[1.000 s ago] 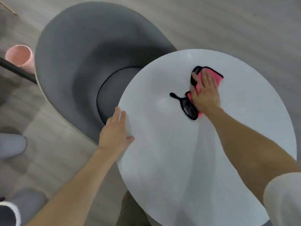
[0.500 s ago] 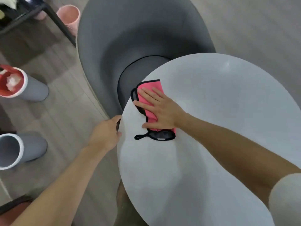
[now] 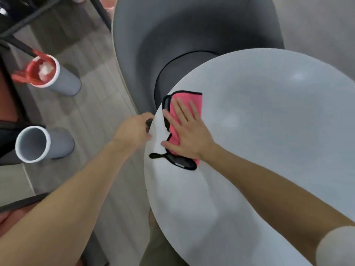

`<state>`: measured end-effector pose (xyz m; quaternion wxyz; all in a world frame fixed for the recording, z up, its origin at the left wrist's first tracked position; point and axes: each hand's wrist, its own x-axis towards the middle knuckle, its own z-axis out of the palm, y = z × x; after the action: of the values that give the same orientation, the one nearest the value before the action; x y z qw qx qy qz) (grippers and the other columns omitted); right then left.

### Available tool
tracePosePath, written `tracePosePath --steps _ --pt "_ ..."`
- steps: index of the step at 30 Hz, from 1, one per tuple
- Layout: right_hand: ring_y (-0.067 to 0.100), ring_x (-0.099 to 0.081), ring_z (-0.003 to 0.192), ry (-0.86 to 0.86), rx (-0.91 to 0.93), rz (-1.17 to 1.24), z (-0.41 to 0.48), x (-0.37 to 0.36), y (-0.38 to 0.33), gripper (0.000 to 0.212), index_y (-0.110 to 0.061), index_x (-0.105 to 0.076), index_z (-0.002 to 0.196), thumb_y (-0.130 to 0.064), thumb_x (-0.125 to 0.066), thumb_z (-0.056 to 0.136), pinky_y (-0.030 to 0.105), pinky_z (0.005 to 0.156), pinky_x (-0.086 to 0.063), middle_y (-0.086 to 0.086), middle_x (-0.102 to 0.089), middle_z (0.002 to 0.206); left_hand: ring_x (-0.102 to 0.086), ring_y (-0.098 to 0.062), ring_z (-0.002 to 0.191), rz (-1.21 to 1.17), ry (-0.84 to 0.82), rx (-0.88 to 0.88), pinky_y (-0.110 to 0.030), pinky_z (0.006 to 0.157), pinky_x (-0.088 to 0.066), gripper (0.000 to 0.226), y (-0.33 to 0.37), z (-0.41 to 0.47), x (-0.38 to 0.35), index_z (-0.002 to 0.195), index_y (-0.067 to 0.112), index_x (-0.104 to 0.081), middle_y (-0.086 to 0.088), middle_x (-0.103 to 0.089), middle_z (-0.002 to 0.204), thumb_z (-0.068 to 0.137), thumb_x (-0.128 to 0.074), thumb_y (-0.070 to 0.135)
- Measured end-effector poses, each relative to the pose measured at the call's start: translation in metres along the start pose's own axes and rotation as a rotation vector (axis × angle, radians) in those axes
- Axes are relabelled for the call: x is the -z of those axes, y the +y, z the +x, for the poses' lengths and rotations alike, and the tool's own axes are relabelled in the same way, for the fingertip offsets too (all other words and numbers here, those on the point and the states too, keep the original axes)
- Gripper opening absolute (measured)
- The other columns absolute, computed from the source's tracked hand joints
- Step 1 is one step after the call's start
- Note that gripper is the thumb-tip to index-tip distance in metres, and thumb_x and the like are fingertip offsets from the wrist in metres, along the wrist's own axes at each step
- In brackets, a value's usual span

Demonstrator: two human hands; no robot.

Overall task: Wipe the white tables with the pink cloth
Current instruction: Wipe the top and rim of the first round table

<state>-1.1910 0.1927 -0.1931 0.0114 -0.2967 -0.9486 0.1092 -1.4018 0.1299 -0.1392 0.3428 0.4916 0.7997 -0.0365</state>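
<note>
While two grey cylindrical bins with white rims stand on the pale plank floor (image 3: 99, 104) at far left, the upper grey bin (image 3: 66, 84) with a red object in its mouth and the lower grey bin (image 3: 59, 143) nearer the camera, the person leans over a table. The bare left arm reaches up from the bottom left corner. The left hand (image 3: 134, 129) grips the near-left rim of the round white table (image 3: 269, 141), fingers curled over the edge and thumb tip on top. Just right of it, the pink cloth with black trim (image 3: 183, 96) lies on the tabletop close to that rim. The right hand (image 3: 189, 137) presses palm down on the cloth, fingers straight and slightly spread, thumb touching bare tabletop. The right arm runs back to a white sleeve (image 3: 336, 246) at bottom right. Beyond the table sits a dark grey upholstered tub chair (image 3: 192, 35).
</note>
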Motion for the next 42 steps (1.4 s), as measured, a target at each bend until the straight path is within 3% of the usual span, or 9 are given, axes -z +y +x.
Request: tracePosePath --steps 5,11,15,20,23,29,33,39,42 --pt "0.031 -0.006 0.169 0.005 0.214 -0.014 -0.011 0.007 0.071 0.087 -0.028 -0.028 0.172 -0.077 -0.046 0.102 0.055 0.136 -0.006 0.014 -0.014 0.181 -0.074 -0.020 0.085 0.027 -0.016 0.013 -0.047 0.082 -0.064 0.051 0.006 0.005 0.006 0.116 0.036 -0.061 0.012 -0.074 0.091 0.080 -0.080 0.004" --pt "0.034 -0.009 0.168 0.116 -0.489 -0.009 0.027 0.037 0.169 0.088 -0.028 -0.027 0.172 -0.079 -0.040 0.101 0.057 0.135 -0.006 0.017 -0.014 0.180 -0.073 -0.022 0.091 -0.007 -0.004 -0.011 -0.047 0.086 -0.063 0.056 -0.007 0.006 -0.004 0.131 0.040 -0.059 0.009 -0.071 0.104 0.089 -0.078 0.008" --pt "0.042 -0.004 0.167 0.145 -0.764 0.017 0.059 0.022 0.091 0.108 -0.014 -0.020 0.173 -0.086 -0.033 0.094 0.061 0.134 -0.001 0.027 -0.007 0.178 -0.072 -0.020 0.092 -0.019 -0.030 -0.073 -0.048 0.086 -0.063 0.055 -0.016 0.006 -0.008 0.136 0.045 -0.052 0.013 -0.068 0.106 0.095 -0.074 0.014" --pt "0.038 -0.001 0.168 0.099 -0.481 0.044 0.020 0.001 -0.012 0.099 -0.014 -0.022 0.173 -0.077 -0.042 0.099 0.062 0.133 -0.006 0.022 -0.007 0.180 -0.073 -0.020 0.090 -0.035 -0.089 -0.159 -0.047 0.083 -0.063 0.047 -0.018 0.015 0.002 0.124 0.037 -0.053 0.017 -0.071 0.094 0.090 -0.075 0.014" --pt "0.031 0.003 0.169 0.099 -0.513 0.016 -0.060 -0.010 -0.036 0.084 -0.018 -0.023 0.173 -0.065 -0.044 0.106 0.061 0.134 -0.010 0.015 -0.004 0.182 -0.072 -0.020 0.093 -0.025 -0.146 -0.216 -0.048 0.088 -0.062 0.046 -0.017 0.019 0.010 0.121 0.037 -0.054 0.020 -0.072 0.093 0.088 -0.082 0.021" --pt "0.024 0.008 0.169 0.139 -1.004 0.043 -0.134 -0.020 -0.050 0.078 -0.032 -0.008 0.175 -0.062 -0.040 0.111 0.056 0.135 -0.008 0.006 0.007 0.183 -0.069 -0.025 0.092 0.243 -0.135 -0.436 -0.047 0.080 -0.063 0.059 -0.026 0.028 0.029 0.134 0.042 -0.052 0.006 -0.072 0.102 0.086 -0.084 0.053" --pt "0.023 0.009 0.169 0.157 -1.143 0.043 -0.125 -0.022 -0.050 0.077 -0.032 -0.006 0.175 -0.060 -0.039 0.111 0.054 0.136 -0.007 0.005 0.007 0.183 -0.067 -0.027 0.108 0.489 -0.076 -0.641 -0.043 0.087 -0.058 0.052 -0.023 0.038 0.048 0.143 0.034 -0.056 0.002 -0.068 0.118 0.096 -0.075 0.046" --pt "0.029 0.001 0.169 0.249 -1.627 0.072 -0.077 -0.019 -0.029 0.076 -0.025 -0.016 0.174 -0.063 -0.028 0.109 0.057 0.135 -0.006 0.015 -0.004 0.182 -0.065 -0.019 0.100 0.668 0.044 -0.863 -0.035 0.071 -0.047 0.019 0.019 0.081 0.080 0.097 0.029 -0.072 0.008 -0.065 0.105 0.107 -0.062 0.044" --pt "0.037 -0.001 0.168 0.302 -1.819 0.073 -0.035 -0.008 0.017 0.081 -0.016 -0.016 0.174 -0.063 -0.023 0.107 0.063 0.133 -0.006 0.023 -0.003 0.180 -0.064 -0.022 0.102 0.668 0.088 -1.006 -0.035 0.070 -0.049 0.019 0.040 0.109 0.087 0.103 0.026 -0.076 0.006 -0.070 0.114 0.109 -0.059 0.031"
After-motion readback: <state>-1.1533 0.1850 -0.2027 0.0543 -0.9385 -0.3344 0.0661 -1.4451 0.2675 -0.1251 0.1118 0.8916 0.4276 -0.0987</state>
